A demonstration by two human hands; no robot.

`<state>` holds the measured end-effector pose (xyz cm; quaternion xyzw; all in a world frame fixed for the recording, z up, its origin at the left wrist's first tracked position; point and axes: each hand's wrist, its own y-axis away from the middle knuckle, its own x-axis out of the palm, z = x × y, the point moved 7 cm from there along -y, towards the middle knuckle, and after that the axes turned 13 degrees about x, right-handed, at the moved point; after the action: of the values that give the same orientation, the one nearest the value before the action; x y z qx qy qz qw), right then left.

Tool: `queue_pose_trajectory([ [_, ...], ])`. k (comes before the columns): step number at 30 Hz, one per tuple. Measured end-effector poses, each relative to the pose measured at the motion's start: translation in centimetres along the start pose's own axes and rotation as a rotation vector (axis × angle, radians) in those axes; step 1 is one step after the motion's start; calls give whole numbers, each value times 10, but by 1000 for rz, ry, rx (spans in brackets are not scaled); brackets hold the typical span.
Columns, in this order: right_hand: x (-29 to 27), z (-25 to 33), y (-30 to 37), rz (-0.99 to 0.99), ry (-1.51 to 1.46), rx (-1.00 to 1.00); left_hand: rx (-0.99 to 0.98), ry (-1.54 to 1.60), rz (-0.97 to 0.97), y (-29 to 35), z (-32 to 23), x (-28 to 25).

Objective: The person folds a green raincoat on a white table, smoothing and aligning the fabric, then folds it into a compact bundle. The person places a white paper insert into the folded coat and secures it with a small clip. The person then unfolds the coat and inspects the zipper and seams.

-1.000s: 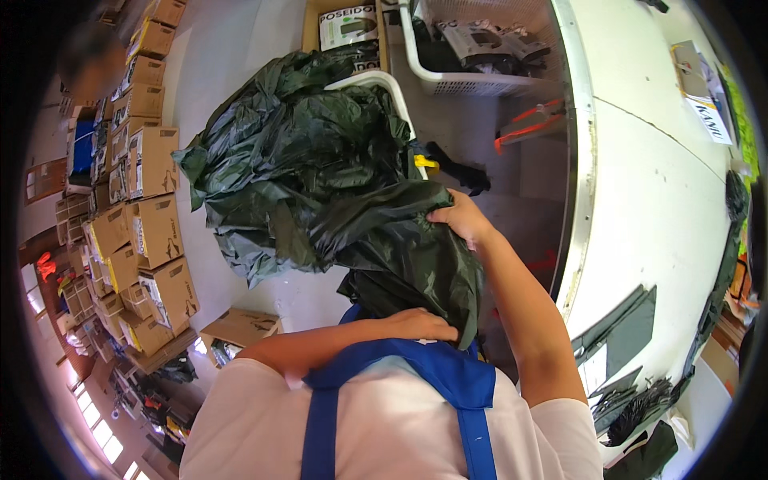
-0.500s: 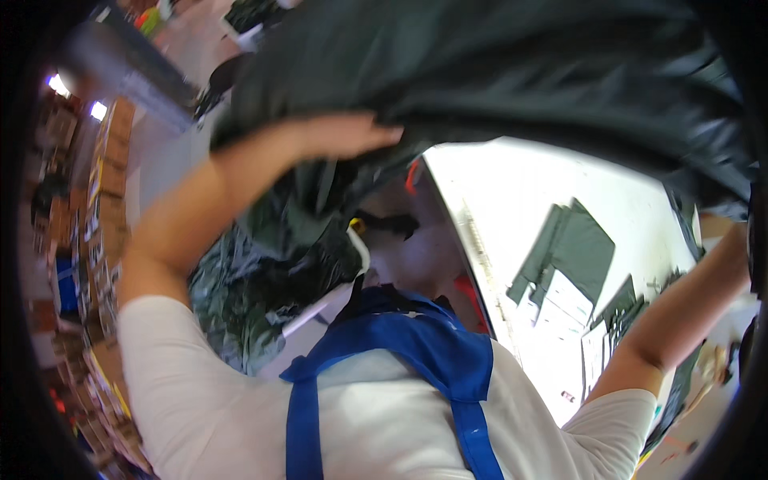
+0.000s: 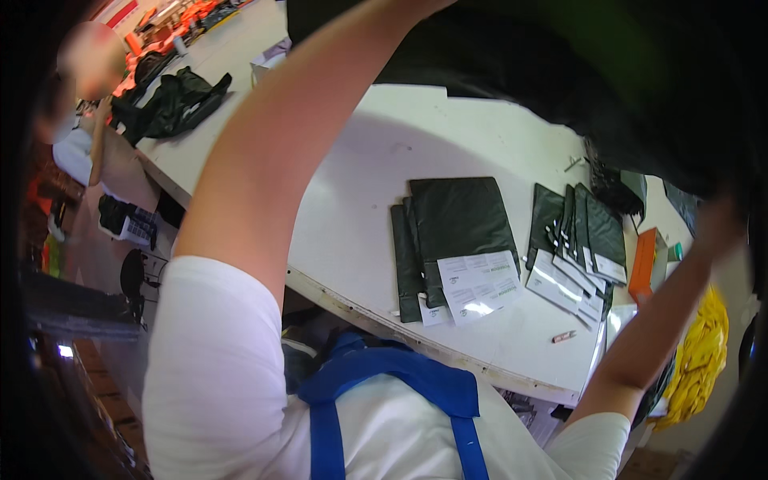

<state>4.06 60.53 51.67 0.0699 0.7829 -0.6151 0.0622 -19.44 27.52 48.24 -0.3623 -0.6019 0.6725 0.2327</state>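
Observation:
A large dark cloth [image 3: 560, 48], nearly black, is spread in the air across the top of the head view, above the table. My left arm reaches up to it, and only the wrist and the base of my left hand [image 3: 428, 6] show at the upper edge; its fingers are hidden. At the cloth's right end is my right hand [image 3: 720, 220], blurred and in shadow, its fingers not clear. Below lie flat dark green folded pieces [image 3: 464, 220] with white printed sheets [image 3: 478, 284]. Several similar pieces [image 3: 588, 228] fan out to their right.
The white table [image 3: 352, 216] runs across in front of me. On its right stand an orange box [image 3: 644, 264] and yellow cloth [image 3: 704, 360]. A small marker-like item [image 3: 563, 337] lies near its edge. Far left are a dark garment [image 3: 176, 104] and another person [image 3: 76, 152].
My view has swung round to face the table. My left hand has gone from lying along the cloth to the top edge, and the cloth has shifted up and right.

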Motion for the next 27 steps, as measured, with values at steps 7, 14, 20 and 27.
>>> queue_pose_trajectory([
  [7, 140, 284, 258, 1540, -1052, 407, -1296, 787, 89, 355, 23, -23],
  [14, 28, 355, 364, 1573, -1289, 242, -1513, 1136, 410, 579, -50, -76],
  [20, 58, 250, 438, 1299, -766, 1369, -2451, 1365, 180, 533, -141, -125],
  [27, 202, 246, 372, 1348, -358, 736, -2038, 1563, 417, 502, -118, -132],
])
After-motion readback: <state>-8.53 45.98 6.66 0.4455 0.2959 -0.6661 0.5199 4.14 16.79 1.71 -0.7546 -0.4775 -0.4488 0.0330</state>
